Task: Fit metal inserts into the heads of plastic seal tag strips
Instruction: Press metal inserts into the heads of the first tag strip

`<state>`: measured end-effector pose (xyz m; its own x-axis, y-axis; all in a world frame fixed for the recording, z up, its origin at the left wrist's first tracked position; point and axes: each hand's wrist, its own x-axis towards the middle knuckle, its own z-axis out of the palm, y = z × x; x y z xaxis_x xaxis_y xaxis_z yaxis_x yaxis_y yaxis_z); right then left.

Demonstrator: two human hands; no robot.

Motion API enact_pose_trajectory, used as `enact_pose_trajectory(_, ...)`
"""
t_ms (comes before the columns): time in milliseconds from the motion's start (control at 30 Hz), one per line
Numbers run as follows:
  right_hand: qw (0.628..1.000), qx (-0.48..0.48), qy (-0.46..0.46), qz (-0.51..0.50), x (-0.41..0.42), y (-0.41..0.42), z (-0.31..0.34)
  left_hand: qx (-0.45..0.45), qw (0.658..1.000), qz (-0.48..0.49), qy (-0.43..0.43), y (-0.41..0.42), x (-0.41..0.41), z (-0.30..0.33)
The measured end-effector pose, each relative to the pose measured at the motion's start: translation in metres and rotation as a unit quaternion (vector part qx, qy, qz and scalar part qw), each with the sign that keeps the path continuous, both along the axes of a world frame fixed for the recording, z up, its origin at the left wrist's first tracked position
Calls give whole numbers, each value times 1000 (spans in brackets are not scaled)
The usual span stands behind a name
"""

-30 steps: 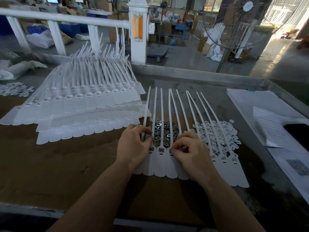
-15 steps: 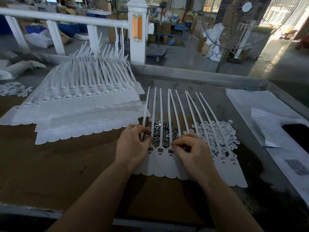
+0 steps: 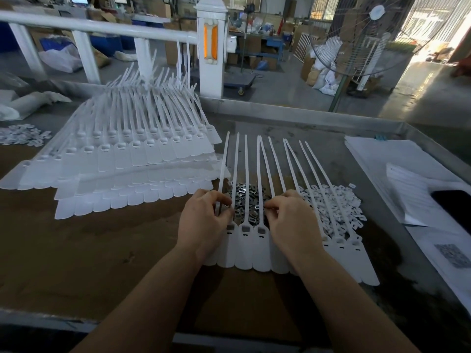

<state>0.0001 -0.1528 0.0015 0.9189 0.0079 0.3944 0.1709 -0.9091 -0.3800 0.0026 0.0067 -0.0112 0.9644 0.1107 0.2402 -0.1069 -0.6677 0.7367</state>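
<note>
1. Workshop clutter of boxes, a white railing (image 3: 102,26) and a standing fan (image 3: 362,44) lies beyond the brown surface (image 3: 76,250) where the work sits.
2. Close to the person lies a joined row of white seal tag strips (image 3: 246,240), heads near the hands, thin tails fanning away; a bigger stack of the same strips (image 3: 132,159) rests to the left.
3. Under the tails is a heap of small metal inserts (image 3: 244,197), with a heap of white plastic pieces (image 3: 331,207) just to its right.
4. The left hand (image 3: 204,222) has its fingers curled at the heap's edge, seemingly pinching an insert, though it is too small to be sure.
5. The right hand (image 3: 290,222) pinches 1 insert (image 3: 257,207) between thumb and fingertip above the strip heads.
6. Judgement: inserts look light, stiff and slippery, so best pinched by their edges; strips look light and bendy, so better steadied at the flat head than the tail.
</note>
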Motion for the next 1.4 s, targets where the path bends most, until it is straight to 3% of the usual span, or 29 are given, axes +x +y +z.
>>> enact_pose_trajectory(233, 996, -54, 62, -21, 10, 4, 2, -4, 1000, 2, 2, 0, -1, 0)
enact_pose_trajectory(467, 999, -28, 23, -35, 11, 4, -3, -2, 1000, 0, -1, 0, 0, 0)
enact_pose_trajectory(1400, 999, 20, 14, -32, 10, -1, -7, 6, 1000, 4, -4, -1, 1, 1)
